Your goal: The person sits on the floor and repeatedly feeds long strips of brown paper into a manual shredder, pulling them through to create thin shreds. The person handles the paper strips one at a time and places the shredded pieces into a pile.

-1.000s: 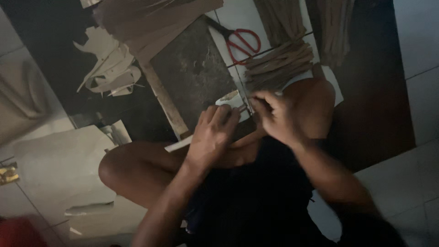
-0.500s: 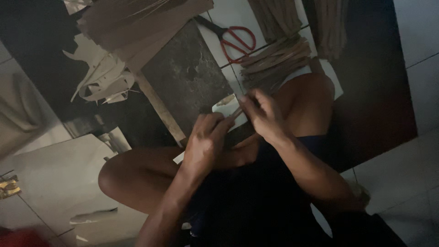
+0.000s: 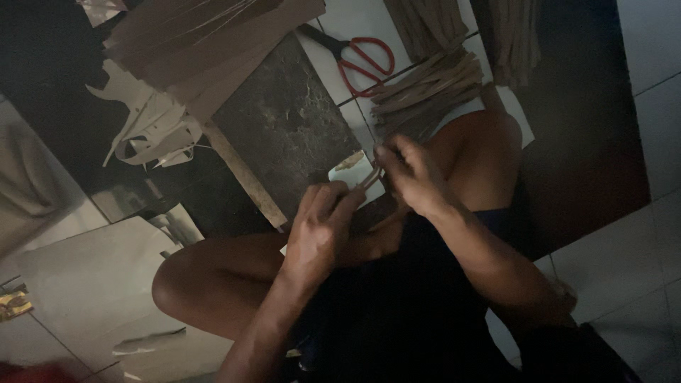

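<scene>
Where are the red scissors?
The red scissors lie on the white floor tile near the top of the head view, between the dark slab and the strip bundle.

Home floor workspace: tiled floor (image 3: 660,64), scissors (image 3: 358,57), cut cardboard strips (image 3: 425,89).

Left hand (image 3: 320,225), right hand (image 3: 411,174): fingers pinched, close together.

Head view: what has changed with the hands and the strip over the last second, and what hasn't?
Both hands stay pinched on a thin brown strip. The left hand has drawn down and apart from the right hand, so a gap now shows between them with the strip spanning it. The red-handled scissors, the bundle of strips, the dark slab and the pale scraps lie as before; the camera shifted slightly.
</scene>
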